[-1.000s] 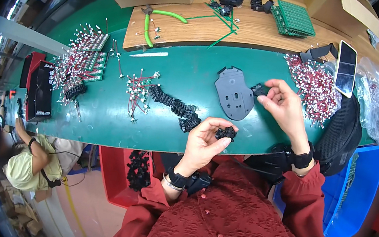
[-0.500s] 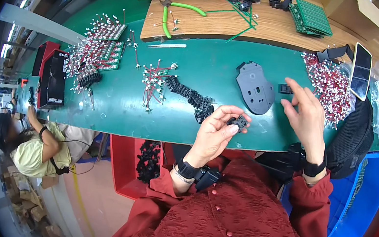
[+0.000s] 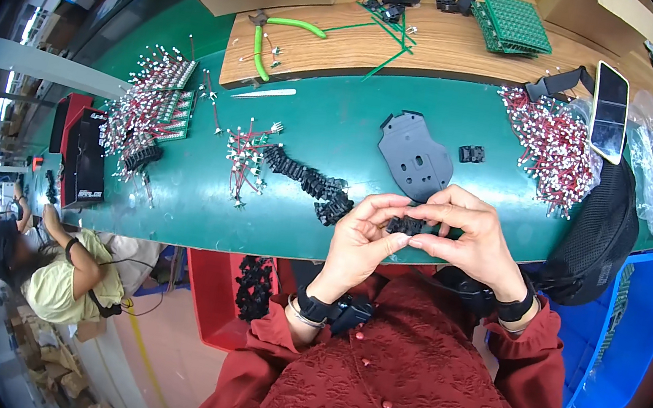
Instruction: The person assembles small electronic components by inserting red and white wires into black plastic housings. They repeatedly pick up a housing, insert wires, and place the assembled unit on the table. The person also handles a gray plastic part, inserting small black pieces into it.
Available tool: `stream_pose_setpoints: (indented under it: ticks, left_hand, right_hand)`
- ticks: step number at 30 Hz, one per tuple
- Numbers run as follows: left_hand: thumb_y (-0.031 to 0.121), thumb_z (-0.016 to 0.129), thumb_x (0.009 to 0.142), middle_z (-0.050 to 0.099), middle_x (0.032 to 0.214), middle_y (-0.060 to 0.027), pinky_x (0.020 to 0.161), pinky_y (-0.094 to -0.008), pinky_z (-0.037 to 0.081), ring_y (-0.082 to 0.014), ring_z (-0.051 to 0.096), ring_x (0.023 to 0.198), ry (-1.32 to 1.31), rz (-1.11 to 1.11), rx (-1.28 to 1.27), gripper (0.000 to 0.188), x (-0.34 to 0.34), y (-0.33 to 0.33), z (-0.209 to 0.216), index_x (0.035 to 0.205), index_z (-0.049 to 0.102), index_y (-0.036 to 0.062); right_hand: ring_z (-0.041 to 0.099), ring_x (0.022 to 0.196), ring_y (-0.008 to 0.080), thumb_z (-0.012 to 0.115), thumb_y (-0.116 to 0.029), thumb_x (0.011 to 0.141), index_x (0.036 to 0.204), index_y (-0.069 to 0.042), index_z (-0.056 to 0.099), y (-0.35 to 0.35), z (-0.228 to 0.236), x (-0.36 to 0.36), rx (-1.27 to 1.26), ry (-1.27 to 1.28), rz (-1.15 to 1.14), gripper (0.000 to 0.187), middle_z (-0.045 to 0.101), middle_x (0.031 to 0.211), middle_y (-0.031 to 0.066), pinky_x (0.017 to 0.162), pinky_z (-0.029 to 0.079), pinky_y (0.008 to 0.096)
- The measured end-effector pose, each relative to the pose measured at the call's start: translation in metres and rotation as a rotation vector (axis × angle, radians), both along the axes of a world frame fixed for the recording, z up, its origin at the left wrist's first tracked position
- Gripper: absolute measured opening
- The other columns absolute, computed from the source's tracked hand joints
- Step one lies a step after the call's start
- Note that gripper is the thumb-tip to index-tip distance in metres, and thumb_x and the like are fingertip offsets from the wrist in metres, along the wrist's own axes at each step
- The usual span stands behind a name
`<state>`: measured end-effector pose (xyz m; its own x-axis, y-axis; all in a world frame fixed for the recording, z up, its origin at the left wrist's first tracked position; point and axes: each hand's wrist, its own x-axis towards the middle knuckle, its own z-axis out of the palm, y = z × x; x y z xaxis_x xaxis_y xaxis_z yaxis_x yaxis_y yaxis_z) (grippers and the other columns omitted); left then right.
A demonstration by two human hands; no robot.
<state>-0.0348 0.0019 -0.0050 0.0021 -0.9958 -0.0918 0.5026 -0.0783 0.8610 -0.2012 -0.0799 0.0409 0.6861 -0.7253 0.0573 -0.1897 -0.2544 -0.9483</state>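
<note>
Over the front edge of the table, my left hand [image 3: 360,242] and my right hand [image 3: 475,234] meet around a small black plastic part [image 3: 402,225]. Fingertips of both hands pinch it, and they cover much of its outline. Just beyond them lies a dark grey mouse-shaped plastic plate [image 3: 414,154] with several holes. A similar small black block [image 3: 471,153] rests to the right of that plate. Left of my hands, a curving row of black plastic parts [image 3: 305,175] lies on the green tabletop. Its far end touches a loose cluster of red-wired white connectors [image 3: 245,159].
Wired green boards [image 3: 163,105] stand at left, with a black-and-red box [image 3: 84,157]. Green-handled cutters [image 3: 259,44] lie on a wooden board [image 3: 324,58]. A wire pile [image 3: 552,154], a phone [image 3: 610,112] and a black bag [image 3: 597,247] sit at right. A co-worker [image 3: 68,274] sits far left.
My right hand has moved left from beside the small black block to join my left hand on the black part. The block stays on the table. The whole view has shifted slightly.
</note>
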Motion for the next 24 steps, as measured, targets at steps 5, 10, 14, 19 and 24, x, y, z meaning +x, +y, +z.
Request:
stream_pose_setpoints:
  ticks: [5,10,14,19,24]
  left_hand:
    - [-0.01,0.057,0.079,0.056,0.111,-0.0132,0.083,-0.0261,0.047,-0.0153,0.054,0.102,0.062,0.003,-0.008,0.042,0.002,-0.003,0.0,0.117,0.044,0.0001]
    - [-0.007,0.059,0.078,0.057,0.108,-0.0191,0.087,-0.0328,0.046,-0.0213,0.057,0.097,0.076,0.09,-0.017,0.04,-0.001,-0.003,0.004,0.114,0.045,-0.0009]
    - [-0.006,0.059,0.078,0.057,0.108,-0.0191,0.088,-0.0328,0.046,-0.0214,0.057,0.097,0.088,0.084,-0.033,0.039,0.001,-0.002,0.003,0.114,0.045,-0.0011]
    - [-0.007,0.059,0.078,0.058,0.107,-0.0184,0.087,-0.0325,0.046,-0.0212,0.057,0.097,0.063,0.067,-0.025,0.039,0.001,-0.003,0.003,0.114,0.045,-0.0014]
    - [-0.008,0.058,0.078,0.058,0.106,-0.0175,0.087,-0.0323,0.047,-0.0209,0.057,0.096,0.016,0.04,0.026,0.039,-0.002,-0.005,0.007,0.115,0.045,-0.0019]
  right_hand:
    - [0.054,0.071,0.0128,0.071,-0.005,0.068,0.099,-0.01,0.066,-0.007,-0.003,-0.002,-0.143,-0.04,-0.078,0.031,0.057,0.089,0.004,0.057,0.044,0.0233]
    - [0.057,0.081,0.0209,0.072,-0.004,0.065,0.097,-0.007,0.064,-0.026,-0.012,-0.002,-0.411,0.153,-0.178,0.033,0.057,0.092,0.0063,0.065,0.047,0.0288]
    - [0.056,0.085,0.0224,0.072,-0.006,0.064,0.097,-0.007,0.063,-0.026,-0.011,0.003,-0.492,0.187,-0.198,0.035,0.057,0.092,0.0059,0.068,0.047,0.0306]
    - [0.055,0.085,0.0222,0.071,-0.008,0.065,0.096,-0.007,0.063,-0.028,-0.014,0.002,-0.5,0.277,-0.163,0.032,0.055,0.09,0.0052,0.068,0.047,0.0316]
    - [0.056,0.083,0.024,0.07,-0.01,0.066,0.09,-0.006,0.058,-0.023,-0.013,0.004,-0.663,0.323,-0.155,0.028,0.054,0.09,0.0065,0.069,0.047,0.0332]
